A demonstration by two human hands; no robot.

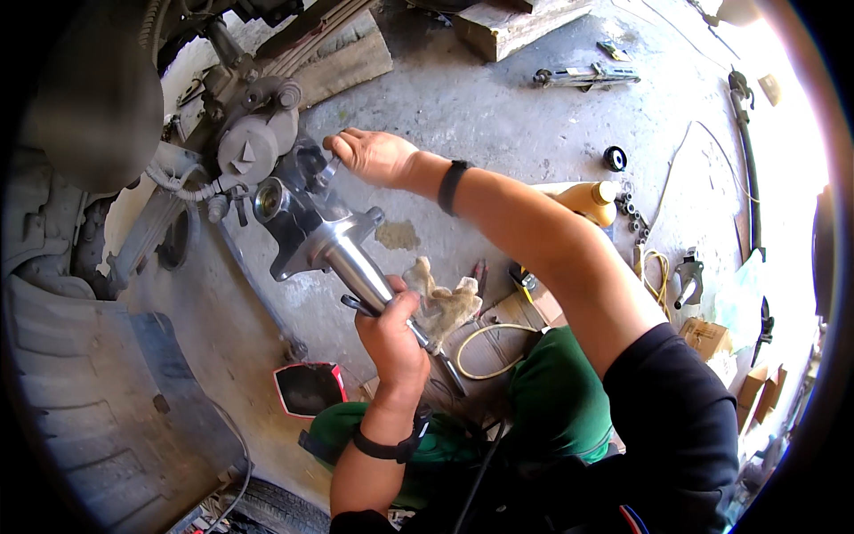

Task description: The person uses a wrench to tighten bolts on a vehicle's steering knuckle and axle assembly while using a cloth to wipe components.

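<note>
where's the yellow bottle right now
In the head view, right of centre, the yellow bottle is on the floor, partly hidden behind the person's right forearm, just below a small black round part.

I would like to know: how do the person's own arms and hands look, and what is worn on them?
Both the left hand and the right hand are bare, without gloves. A narrow black band circles the right wrist; a wider black strap is on the left. The right black sleeve is short, ending above the elbow.
</note>
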